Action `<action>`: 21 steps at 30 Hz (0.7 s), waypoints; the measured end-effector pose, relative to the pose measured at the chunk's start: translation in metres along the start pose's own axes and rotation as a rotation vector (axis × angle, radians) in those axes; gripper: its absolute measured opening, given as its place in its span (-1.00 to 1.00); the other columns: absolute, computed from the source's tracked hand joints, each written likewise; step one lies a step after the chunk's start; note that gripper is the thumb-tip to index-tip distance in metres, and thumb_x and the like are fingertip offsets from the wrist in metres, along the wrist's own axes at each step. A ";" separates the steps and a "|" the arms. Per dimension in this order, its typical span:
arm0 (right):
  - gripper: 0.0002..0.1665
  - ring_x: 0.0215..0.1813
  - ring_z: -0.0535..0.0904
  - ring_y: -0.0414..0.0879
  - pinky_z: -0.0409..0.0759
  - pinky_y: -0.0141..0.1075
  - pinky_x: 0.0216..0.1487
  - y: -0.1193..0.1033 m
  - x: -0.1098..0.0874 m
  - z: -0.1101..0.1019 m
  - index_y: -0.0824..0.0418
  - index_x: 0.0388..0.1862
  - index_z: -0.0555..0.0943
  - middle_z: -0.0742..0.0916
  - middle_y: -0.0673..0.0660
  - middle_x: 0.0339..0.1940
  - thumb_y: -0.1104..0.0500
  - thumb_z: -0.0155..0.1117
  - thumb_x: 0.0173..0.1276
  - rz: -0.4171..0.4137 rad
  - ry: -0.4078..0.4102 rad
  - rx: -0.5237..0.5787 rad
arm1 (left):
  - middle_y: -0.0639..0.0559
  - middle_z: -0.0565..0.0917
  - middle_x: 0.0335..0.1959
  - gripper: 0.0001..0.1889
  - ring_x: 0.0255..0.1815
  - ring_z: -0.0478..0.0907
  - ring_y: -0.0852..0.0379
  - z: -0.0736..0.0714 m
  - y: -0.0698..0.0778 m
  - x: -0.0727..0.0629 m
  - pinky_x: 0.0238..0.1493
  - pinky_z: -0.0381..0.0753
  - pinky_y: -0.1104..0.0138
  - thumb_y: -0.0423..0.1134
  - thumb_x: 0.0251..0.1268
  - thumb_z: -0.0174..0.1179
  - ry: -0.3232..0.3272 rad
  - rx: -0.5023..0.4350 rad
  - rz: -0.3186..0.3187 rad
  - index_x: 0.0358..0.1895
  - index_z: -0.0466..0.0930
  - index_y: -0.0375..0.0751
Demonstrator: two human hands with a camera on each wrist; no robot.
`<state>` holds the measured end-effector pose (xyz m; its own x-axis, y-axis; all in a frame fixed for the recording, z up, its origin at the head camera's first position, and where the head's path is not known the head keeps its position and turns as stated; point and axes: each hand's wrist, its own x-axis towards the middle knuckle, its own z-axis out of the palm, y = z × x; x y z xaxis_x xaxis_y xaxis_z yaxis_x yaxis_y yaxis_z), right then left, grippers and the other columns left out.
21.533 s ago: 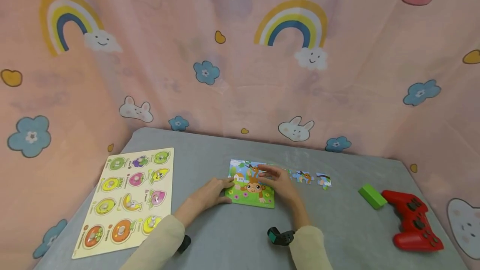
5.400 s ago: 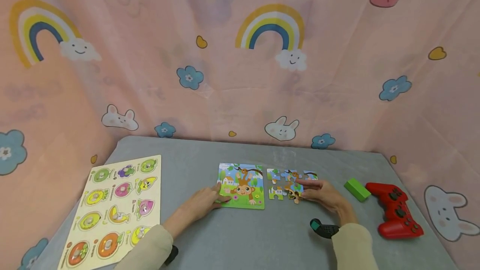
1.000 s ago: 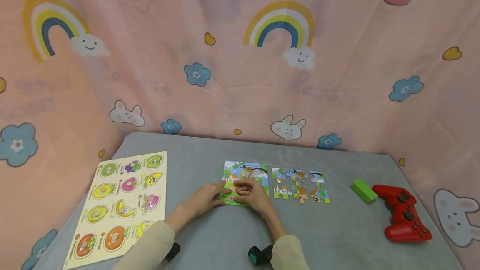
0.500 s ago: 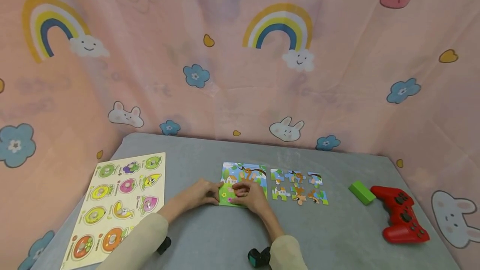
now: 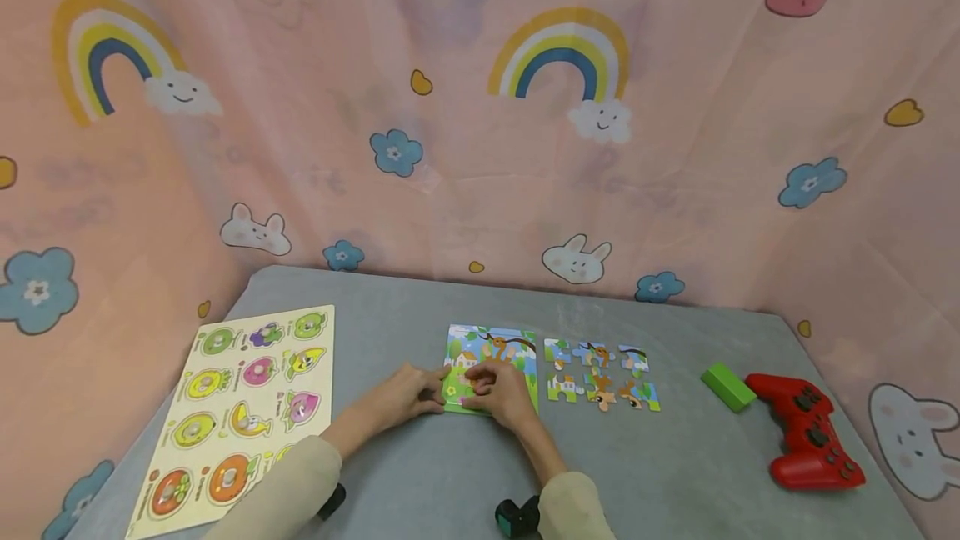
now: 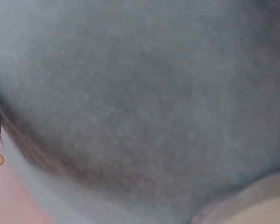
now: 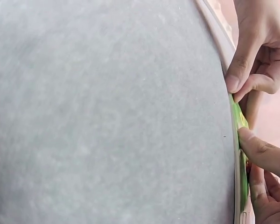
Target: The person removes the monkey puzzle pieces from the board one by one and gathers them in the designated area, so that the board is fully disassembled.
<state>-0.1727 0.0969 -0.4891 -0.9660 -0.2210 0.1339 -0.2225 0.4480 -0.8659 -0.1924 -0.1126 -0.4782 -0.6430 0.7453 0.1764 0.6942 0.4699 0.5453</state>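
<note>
Rectangular cardboard jigsaw board printed with a brown monkey [image 5: 480,332] lay flat on the grey cloth-covered desk [image 5: 405,465], in front of the person. Six loose picture-printed jigsaw pieces [image 5: 597,354] sat just right of it, two rows of three.

Left hand [image 5: 397,396]: thumb and forefinger pinched the left end of the board's green, flower-printed section [image 7: 242,121]. Right hand [image 5: 506,398]: thumb and forefinger pinched the same section farther right, fingers curled.

Step in hand, as judged: working a piece in the board's front part; freeing or seating could not be told. Next move seemed to call for small, even fingertip pressure, the left steadying the board, so that neighbouring pieces would not shift.

Hidden: right hand covered much of the monkey's face; piece seams there unreadable. Right wrist view caught the board nearly edge-on. Left wrist view gave mostly cloth, with only a sliver of hand. Beige left sleeve [image 5: 281,494] covered the fruit-puzzle board's [image 5: 325,382] front corner.
</note>
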 end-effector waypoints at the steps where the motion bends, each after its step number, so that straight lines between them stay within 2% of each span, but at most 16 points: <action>1: -0.63 -0.41 0.59 -0.11 0.56 -0.44 -0.39 -0.001 0.000 0.000 0.42 -0.25 0.67 0.70 0.16 -0.43 0.42 0.56 -0.10 -0.010 0.001 -0.008 | -0.36 0.51 0.14 -0.90 -0.36 0.62 0.30 0.000 0.000 0.000 -0.32 0.51 0.51 -0.30 0.13 0.36 0.004 -0.003 -0.002 -0.48 0.65 -0.15; 4: -0.62 -0.42 0.57 -0.09 0.54 -0.42 -0.40 -0.003 0.000 0.000 0.41 -0.25 0.68 0.69 0.17 -0.44 0.43 0.57 -0.13 -0.048 0.011 -0.052 | -0.36 0.51 0.15 -0.91 -0.34 0.63 0.26 0.001 0.000 0.000 -0.32 0.50 0.52 -0.30 0.12 0.36 0.005 -0.016 -0.004 -0.48 0.65 -0.15; 8: -0.60 -0.33 0.62 0.00 0.58 -0.34 -0.32 -0.005 0.001 0.000 0.38 -0.21 0.70 0.73 0.19 -0.33 0.39 0.58 -0.12 -0.113 0.002 -0.132 | -0.35 0.53 0.12 -0.89 -0.30 0.65 0.18 0.000 -0.001 0.000 -0.37 0.46 0.53 -0.31 0.14 0.34 0.002 -0.019 0.003 -0.50 0.63 -0.15; 13: -0.58 -0.22 0.65 0.03 0.62 -0.28 -0.23 -0.006 0.003 -0.001 0.39 -0.17 0.71 0.73 0.19 -0.25 0.38 0.57 -0.08 -0.163 -0.034 -0.173 | -0.35 0.53 0.12 -0.87 -0.36 0.63 0.23 -0.001 -0.001 0.001 -0.43 0.41 0.54 -0.31 0.14 0.35 -0.002 0.003 0.002 -0.51 0.61 -0.14; 17: -0.60 -0.24 0.65 0.03 0.62 -0.32 -0.25 -0.005 0.003 -0.003 0.41 -0.17 0.70 0.72 0.20 -0.25 0.40 0.56 -0.07 -0.171 -0.052 -0.142 | -0.26 0.64 0.01 -0.85 -0.32 0.63 0.23 -0.001 -0.001 0.002 -0.42 0.44 0.54 -0.30 0.15 0.34 -0.011 0.003 0.007 -0.52 0.59 -0.12; 21: -0.62 -0.21 0.68 0.05 0.65 -0.32 -0.23 -0.003 0.001 -0.011 0.42 -0.12 0.68 0.72 0.24 -0.20 0.38 0.51 0.02 -0.113 -0.087 -0.035 | -0.19 0.68 -0.06 -0.85 -0.27 0.64 0.19 0.000 0.000 0.003 -0.39 0.46 0.53 -0.30 0.17 0.32 -0.020 -0.012 0.008 -0.52 0.59 -0.13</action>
<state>-0.1745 0.1045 -0.4812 -0.9196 -0.3459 0.1862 -0.3356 0.4458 -0.8298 -0.1941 -0.1103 -0.4778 -0.6309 0.7582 0.1645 0.6951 0.4582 0.5540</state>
